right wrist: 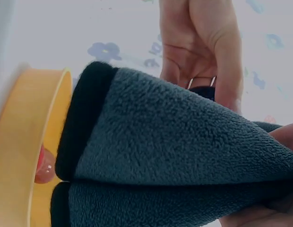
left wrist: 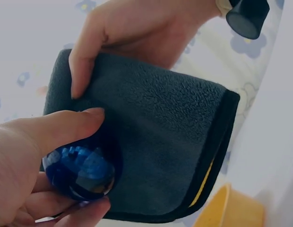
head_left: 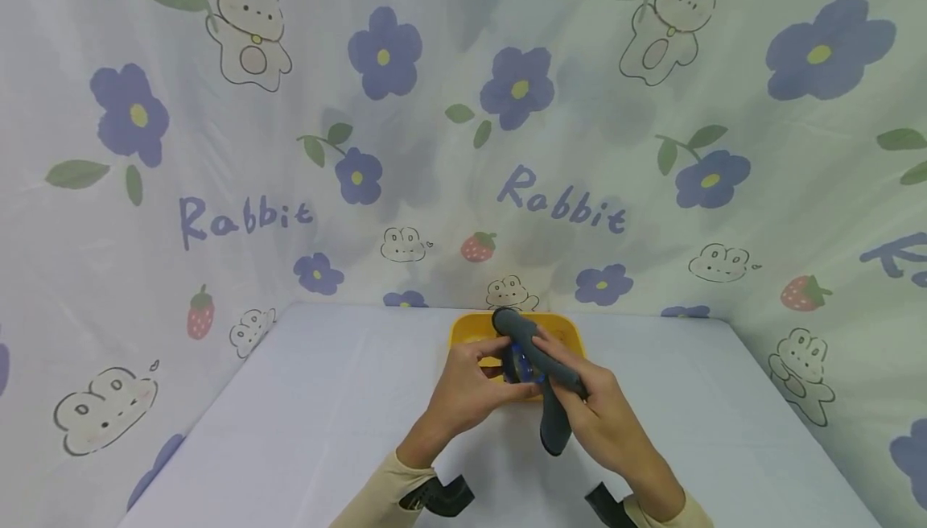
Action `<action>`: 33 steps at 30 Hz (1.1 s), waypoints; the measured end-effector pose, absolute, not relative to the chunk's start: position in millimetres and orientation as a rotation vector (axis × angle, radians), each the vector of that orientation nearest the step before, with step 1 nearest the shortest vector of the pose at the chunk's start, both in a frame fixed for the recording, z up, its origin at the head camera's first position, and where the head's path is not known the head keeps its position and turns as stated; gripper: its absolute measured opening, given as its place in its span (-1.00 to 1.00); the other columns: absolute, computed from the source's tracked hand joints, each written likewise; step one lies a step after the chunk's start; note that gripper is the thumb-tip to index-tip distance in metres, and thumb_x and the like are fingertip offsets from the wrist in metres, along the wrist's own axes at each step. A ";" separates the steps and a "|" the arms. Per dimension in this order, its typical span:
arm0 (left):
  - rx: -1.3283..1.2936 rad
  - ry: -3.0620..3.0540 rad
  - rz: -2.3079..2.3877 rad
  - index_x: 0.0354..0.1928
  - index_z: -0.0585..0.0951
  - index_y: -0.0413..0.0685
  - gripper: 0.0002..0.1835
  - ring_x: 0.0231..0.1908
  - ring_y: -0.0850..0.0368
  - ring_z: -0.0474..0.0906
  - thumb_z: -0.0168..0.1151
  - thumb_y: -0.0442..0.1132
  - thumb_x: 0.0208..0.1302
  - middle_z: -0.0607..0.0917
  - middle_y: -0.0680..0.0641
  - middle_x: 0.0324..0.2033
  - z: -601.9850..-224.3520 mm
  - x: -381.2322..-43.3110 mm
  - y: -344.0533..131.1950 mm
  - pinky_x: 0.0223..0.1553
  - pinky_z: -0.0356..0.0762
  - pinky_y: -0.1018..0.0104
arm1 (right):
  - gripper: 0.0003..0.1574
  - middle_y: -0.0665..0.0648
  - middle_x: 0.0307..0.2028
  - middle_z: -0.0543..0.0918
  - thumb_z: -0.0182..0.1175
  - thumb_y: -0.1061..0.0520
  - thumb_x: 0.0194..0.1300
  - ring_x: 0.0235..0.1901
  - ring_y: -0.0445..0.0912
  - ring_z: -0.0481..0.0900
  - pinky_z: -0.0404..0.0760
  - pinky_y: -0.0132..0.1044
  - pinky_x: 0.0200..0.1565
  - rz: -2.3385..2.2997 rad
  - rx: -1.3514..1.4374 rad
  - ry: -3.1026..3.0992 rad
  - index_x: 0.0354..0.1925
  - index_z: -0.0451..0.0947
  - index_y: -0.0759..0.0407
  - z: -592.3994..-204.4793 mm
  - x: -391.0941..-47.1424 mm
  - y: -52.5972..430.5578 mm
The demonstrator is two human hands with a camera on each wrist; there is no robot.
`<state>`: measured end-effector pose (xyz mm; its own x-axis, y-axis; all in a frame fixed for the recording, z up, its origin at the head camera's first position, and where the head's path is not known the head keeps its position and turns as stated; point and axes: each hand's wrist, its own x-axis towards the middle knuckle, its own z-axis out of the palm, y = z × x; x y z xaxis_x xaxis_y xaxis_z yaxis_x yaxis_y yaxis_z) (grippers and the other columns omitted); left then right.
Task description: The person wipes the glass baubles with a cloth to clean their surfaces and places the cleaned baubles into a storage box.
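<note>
My left hand (head_left: 467, 391) holds a glossy dark-blue ball (left wrist: 82, 172), with the thumb on one side and the other fingers around the far side. Folded grey plush cloth (left wrist: 156, 142) with black edging is gripped in my right hand (head_left: 604, 415). The cloth lies against or right beside the ball; the exact contact is hidden. In the right wrist view the cloth's folded layers hide most of the ball. Both hands are above the near part of a yellow container (head_left: 572, 335).
A reddish rounded object (right wrist: 45, 170) shows inside the container, partly hidden by the cloth. The container stands on a white-covered table (head_left: 319, 415), near a patterned curtain (head_left: 434, 150) behind it. Black wrist-camera mounts (head_left: 445, 497) stick out from both wrists.
</note>
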<state>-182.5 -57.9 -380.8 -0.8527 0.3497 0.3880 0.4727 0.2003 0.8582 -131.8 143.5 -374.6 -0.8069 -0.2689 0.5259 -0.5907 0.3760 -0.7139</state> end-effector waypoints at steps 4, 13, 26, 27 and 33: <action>-0.886 -2.359 -1.729 0.21 0.71 0.07 -0.39 0.02 0.07 0.76 0.65 -0.12 0.05 0.78 0.01 0.11 -380.8 -179.5 -55.4 0.01 0.78 0.25 | -0.39 0.19 0.51 0.39 0.01 0.35 0.54 0.45 0.21 0.41 0.50 -0.44 0.30 1.382 0.760 -2.346 0.46 0.43 0.05 -375.2 -133.5 147.9; -0.972 -2.314 -1.714 0.25 0.67 -0.06 -0.31 0.05 0.04 0.76 0.68 -0.15 0.00 0.78 -0.03 0.10 -376.5 -173.3 -56.5 -0.05 0.78 0.30 | -0.42 0.29 0.43 0.49 -0.03 0.31 0.59 0.38 -0.27 0.46 0.52 -0.46 0.27 1.588 0.855 -2.294 0.48 0.41 0.07 -377.4 -141.5 163.0; -0.931 -2.223 -1.719 0.27 0.65 -0.11 -0.33 0.05 -0.08 0.76 0.64 -0.20 0.07 0.73 -0.15 0.16 -375.4 -172.6 -57.2 -0.08 0.80 0.26 | -0.45 0.50 0.37 0.47 -0.07 0.30 0.60 0.21 -0.37 0.59 0.68 -0.41 0.12 1.741 0.848 -2.244 0.47 0.33 0.38 -379.0 -146.0 165.3; -0.925 -2.216 -1.719 0.26 0.65 -0.10 -0.34 0.05 -0.08 0.76 0.64 -0.20 0.07 0.73 -0.15 0.16 -375.8 -172.9 -57.1 -0.08 0.80 0.26 | -0.44 0.50 0.37 0.47 -0.07 0.30 0.60 0.20 -0.36 0.60 0.69 -0.41 0.11 1.743 0.844 -2.242 0.47 0.32 0.39 -379.0 -145.9 164.8; -0.888 -2.161 -1.737 0.23 0.68 -0.07 -0.36 -0.01 -0.07 0.78 0.64 -0.23 0.05 0.75 -0.17 0.11 -376.3 -175.2 -56.3 -0.10 0.79 0.29 | -0.43 0.47 0.41 0.44 -0.06 0.26 0.61 0.21 -0.35 0.59 0.67 -0.43 0.13 1.756 0.794 -2.255 0.50 0.29 0.34 -376.3 -143.2 161.3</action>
